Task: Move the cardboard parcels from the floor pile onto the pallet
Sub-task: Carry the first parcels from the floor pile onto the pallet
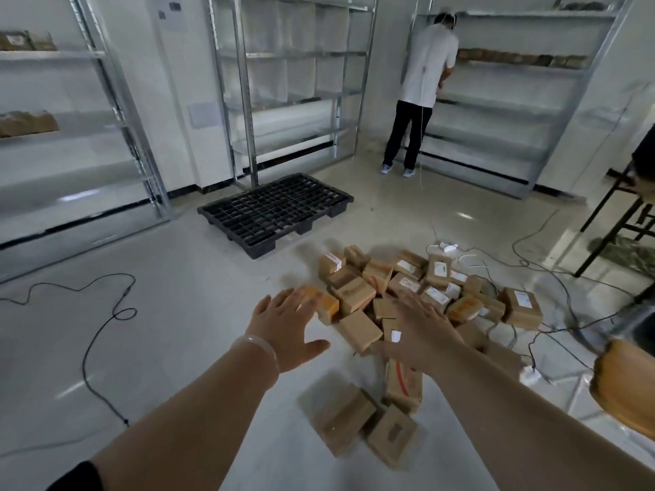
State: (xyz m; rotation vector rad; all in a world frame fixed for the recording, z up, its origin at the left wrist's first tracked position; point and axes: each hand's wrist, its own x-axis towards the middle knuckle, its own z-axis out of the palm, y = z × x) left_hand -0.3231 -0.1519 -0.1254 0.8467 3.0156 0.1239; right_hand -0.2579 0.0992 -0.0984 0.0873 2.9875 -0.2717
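Both arms stretch out over the parcels [356, 295], which lie heaped in a loose pile on the floor [177, 313]. The left hand [289, 324] and right hand [421, 331] hold nothing. Each grip is wide with fingers spread, probably to take a box from both sides. The black pallet [276, 210] sits bare just beyond the pile, near enough for short carries.
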